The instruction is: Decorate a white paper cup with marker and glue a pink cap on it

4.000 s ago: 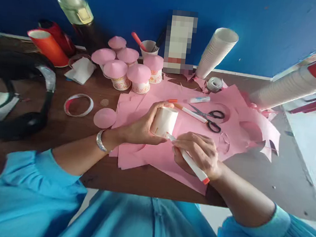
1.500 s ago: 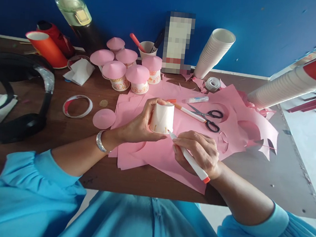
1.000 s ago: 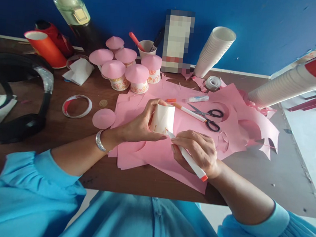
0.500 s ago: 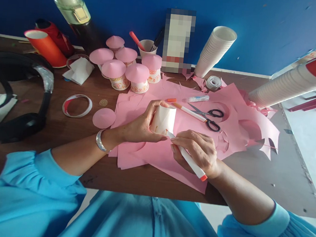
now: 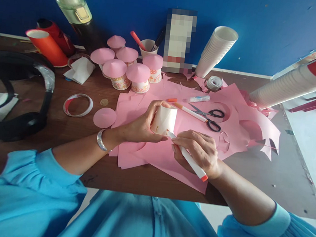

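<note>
Cup [image 5: 165,118] gripped in left hand [image 5: 143,123] above pink paper [image 5: 158,156], likely to steady its wall; right hand [image 5: 199,150] pinches marker [image 5: 191,162] near the tip, probably for control at the cup's lower edge.

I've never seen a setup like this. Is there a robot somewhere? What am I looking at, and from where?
No robot shows here: these are a person's own bare hands. Every picture comes from one camera worn on that person's head, looking forward and down.

The left hand grips a small white cup. The right hand holds a white marker, its tip by the cup's lower edge, near small drawn marks.

Below, pink paper sheets cover part of a brown table. Scissors and another marker lie on the paper. Farther back stand six pink cone-topped cups and a tall stack of white cups.
</note>
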`<action>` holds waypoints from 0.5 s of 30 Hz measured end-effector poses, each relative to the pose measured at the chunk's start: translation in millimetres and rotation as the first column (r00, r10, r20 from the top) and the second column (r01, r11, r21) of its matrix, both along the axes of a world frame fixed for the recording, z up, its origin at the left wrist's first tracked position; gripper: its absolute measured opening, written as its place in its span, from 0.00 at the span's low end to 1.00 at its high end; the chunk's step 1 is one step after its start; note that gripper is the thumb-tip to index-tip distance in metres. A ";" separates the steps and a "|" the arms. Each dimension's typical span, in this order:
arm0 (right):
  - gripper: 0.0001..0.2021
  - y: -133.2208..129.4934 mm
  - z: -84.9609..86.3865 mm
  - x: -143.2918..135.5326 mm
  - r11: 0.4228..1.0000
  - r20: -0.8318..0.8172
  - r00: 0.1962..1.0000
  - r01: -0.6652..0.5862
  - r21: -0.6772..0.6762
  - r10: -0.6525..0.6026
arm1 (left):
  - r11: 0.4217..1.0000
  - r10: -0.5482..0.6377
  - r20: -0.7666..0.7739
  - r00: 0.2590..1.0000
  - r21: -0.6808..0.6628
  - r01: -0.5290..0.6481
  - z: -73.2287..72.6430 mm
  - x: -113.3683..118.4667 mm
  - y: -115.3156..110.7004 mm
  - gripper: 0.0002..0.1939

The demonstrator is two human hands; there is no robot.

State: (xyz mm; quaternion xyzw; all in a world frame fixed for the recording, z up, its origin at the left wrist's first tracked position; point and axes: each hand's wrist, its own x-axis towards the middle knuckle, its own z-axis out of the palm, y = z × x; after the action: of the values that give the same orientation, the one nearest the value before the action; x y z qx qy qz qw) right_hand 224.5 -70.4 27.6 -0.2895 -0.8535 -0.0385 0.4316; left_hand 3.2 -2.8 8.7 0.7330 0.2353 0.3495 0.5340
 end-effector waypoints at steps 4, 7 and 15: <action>0.09 -0.1 -0.6 0.3 1.000 0.004 1.000 -0.002 -0.001 0.002 | 1.000 0.020 -0.030 0.999 -0.020 -0.020 0.9 -0.2 -1.1 0.40; 0.10 -0.1 -1.0 0.2 1.000 0.004 1.000 -0.008 -0.006 0.008 | 1.000 0.018 -0.029 0.999 -0.005 -0.018 0.6 -0.1 -0.8 0.41; 0.10 0.6 -0.4 -0.4 0.999 0.009 0.999 -0.032 -0.013 0.032 | 1.000 0.016 -0.041 0.999 0.004 -0.016 0.4 -1.4 -0.5 0.41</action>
State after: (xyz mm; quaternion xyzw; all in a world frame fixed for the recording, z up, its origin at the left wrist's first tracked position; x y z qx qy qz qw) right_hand 224.1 -69.8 27.1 -0.2782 -0.8603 -0.0274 0.4262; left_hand 1.8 -3.3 9.1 0.7391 0.2513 0.3391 0.5250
